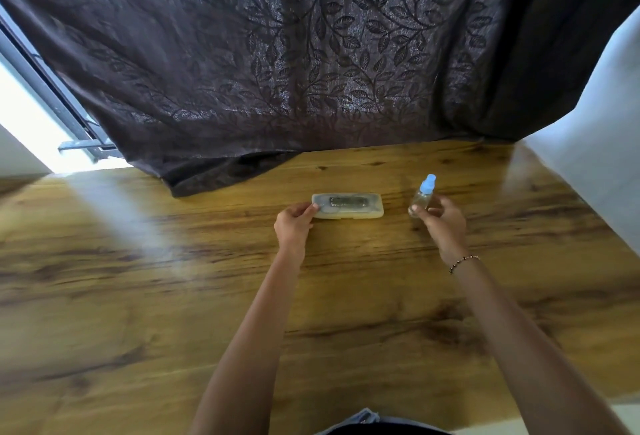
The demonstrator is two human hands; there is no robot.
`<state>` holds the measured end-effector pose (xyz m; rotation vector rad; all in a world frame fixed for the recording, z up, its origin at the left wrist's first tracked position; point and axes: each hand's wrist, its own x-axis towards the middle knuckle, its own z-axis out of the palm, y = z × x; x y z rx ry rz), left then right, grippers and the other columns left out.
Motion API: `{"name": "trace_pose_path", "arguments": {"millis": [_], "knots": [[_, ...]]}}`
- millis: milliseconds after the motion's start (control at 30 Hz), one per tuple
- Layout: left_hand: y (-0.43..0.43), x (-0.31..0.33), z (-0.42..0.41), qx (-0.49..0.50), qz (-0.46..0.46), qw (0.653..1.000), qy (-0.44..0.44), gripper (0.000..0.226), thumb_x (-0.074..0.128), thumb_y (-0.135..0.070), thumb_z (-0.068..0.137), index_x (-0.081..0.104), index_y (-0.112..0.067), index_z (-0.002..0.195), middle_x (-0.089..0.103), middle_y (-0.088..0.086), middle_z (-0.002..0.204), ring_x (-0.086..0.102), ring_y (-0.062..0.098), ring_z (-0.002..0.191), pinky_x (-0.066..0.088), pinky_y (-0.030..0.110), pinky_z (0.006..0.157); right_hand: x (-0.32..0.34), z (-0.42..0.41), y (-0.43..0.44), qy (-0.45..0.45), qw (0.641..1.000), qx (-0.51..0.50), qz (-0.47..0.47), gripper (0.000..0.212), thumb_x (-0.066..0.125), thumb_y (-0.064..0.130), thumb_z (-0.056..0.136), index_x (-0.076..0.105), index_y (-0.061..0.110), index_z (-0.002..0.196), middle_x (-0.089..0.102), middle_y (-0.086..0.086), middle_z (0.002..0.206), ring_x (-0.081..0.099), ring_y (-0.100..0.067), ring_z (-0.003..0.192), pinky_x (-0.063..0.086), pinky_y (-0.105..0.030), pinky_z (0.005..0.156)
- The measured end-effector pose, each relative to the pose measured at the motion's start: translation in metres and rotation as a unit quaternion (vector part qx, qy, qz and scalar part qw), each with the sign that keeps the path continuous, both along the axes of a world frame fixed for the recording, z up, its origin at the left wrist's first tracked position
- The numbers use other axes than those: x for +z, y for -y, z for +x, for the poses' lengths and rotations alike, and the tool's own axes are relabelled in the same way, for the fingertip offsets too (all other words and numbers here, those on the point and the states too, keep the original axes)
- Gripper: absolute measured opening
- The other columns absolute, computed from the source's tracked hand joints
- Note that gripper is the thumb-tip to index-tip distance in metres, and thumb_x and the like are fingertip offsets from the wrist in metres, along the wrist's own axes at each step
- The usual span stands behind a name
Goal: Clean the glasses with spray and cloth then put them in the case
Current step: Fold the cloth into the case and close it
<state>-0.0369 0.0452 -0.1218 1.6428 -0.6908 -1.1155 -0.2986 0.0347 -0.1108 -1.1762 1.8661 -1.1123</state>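
Observation:
A translucent glasses case lies closed on the wooden table, and dark glasses show dimly through its lid. My left hand grips the case's left end with thumb and fingers. A small clear spray bottle with a blue cap stands tilted to the right of the case. My right hand holds the bottle by its lower body. No cloth is visible.
A dark leaf-patterned curtain hangs behind the table, its hem resting on the far edge. A bright window is at the left and a white wall at the right. The table's right edge runs near the wall.

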Motion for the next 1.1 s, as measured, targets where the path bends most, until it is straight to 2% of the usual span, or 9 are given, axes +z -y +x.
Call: {"name": "trace_pose_path", "arguments": {"millis": [233,367,533,733,800,900,1000,1067,1100], "knots": [[0.0,0.0,0.002,0.008,-0.001,1.0,-0.004,0.028,0.073,-0.027,0.081,0.07,-0.015,0.106,0.067,-0.008,0.091,0.064,0.006,0.082,0.049,0.013,0.062,-0.004,0.014,0.004,0.006,1.0,0.026,-0.009,0.039,0.071,0.023,0.085,0.06,0.017,0.122,0.064,0.0,0.104,0.058,-0.011,0.092,0.043,-0.02,0.069],[-0.001,0.001,0.002,0.008,-0.003,1.0,-0.008,0.028,0.073,-0.025,0.081,0.07,-0.014,0.107,0.068,-0.004,0.096,0.064,0.007,0.084,0.05,0.015,0.065,-0.005,0.026,0.005,0.001,0.999,0.042,-0.014,0.04,0.07,0.024,0.086,0.059,0.017,0.124,0.06,0.009,0.095,0.057,-0.005,0.087,0.038,-0.013,0.062],[-0.003,0.003,0.002,0.004,-0.004,1.0,-0.015,0.028,0.073,-0.023,0.081,0.069,-0.014,0.107,0.067,-0.004,0.097,0.063,0.007,0.084,0.049,0.014,0.063,-0.007,0.033,0.006,-0.011,0.998,0.058,-0.003,0.048,0.069,0.025,0.087,0.054,0.016,0.131,0.06,0.003,0.106,0.055,-0.007,0.091,0.038,-0.013,0.064],[-0.003,0.002,0.002,0.007,0.0,1.0,-0.004,0.027,0.073,-0.024,0.08,0.07,-0.015,0.106,0.067,-0.004,0.099,0.063,0.008,0.088,0.053,0.02,0.075,-0.008,0.034,0.006,-0.028,0.998,0.06,0.003,0.052,0.069,0.027,0.087,0.052,0.016,0.135,0.061,-0.002,0.115,0.055,-0.011,0.098,0.044,-0.023,0.077],[-0.002,0.002,0.002,0.009,0.002,1.0,-0.005,0.027,0.074,-0.024,0.08,0.07,-0.015,0.105,0.068,-0.004,0.099,0.063,0.008,0.088,0.053,0.02,0.074,-0.007,0.033,0.006,-0.028,0.998,0.062,0.006,0.053,0.069,0.028,0.087,0.051,0.017,0.136,0.061,-0.001,0.115,0.055,-0.01,0.096,0.043,-0.018,0.071],[-0.002,0.002,0.002,0.009,-0.002,1.0,-0.008,0.028,0.074,-0.026,0.079,0.07,-0.016,0.105,0.069,-0.003,0.1,0.064,0.009,0.088,0.052,0.018,0.072,-0.006,0.03,0.006,-0.029,0.997,0.066,0.013,0.055,0.071,0.026,0.085,0.051,0.02,0.135,0.061,-0.002,0.117,0.055,-0.011,0.1,0.043,-0.018,0.072],[-0.004,0.0,0.002,0.035,-0.007,0.999,-0.007,0.033,0.072,-0.03,0.081,0.069,-0.012,0.109,0.069,-0.007,0.092,0.065,0.006,0.082,0.051,0.015,0.067,-0.002,0.028,0.006,-0.019,0.997,0.067,0.017,0.058,0.071,0.018,0.084,0.049,0.023,0.137,0.061,0.0,0.111,0.057,-0.007,0.092,0.04,-0.012,0.06],[-0.005,0.001,0.003,0.061,0.001,0.998,-0.008,0.038,0.069,-0.035,0.084,0.066,-0.009,0.112,0.065,-0.011,0.085,0.064,0.006,0.078,0.053,0.019,0.071,0.004,0.028,0.004,-0.036,0.998,0.058,0.0,0.05,0.065,0.014,0.086,0.051,0.024,0.133,0.062,0.001,0.108,0.058,-0.003,0.085,0.039,-0.009,0.055],[-0.005,0.001,0.004,0.073,0.003,0.997,-0.01,0.04,0.067,-0.037,0.085,0.065,-0.009,0.113,0.063,-0.011,0.083,0.064,0.008,0.079,0.053,0.023,0.075,0.007,0.029,0.002,-0.046,0.997,0.047,-0.03,0.043,0.062,0.011,0.087,0.054,0.02,0.128,0.063,0.002,0.106,0.059,-0.005,0.085,0.041,-0.009,0.057]]}}
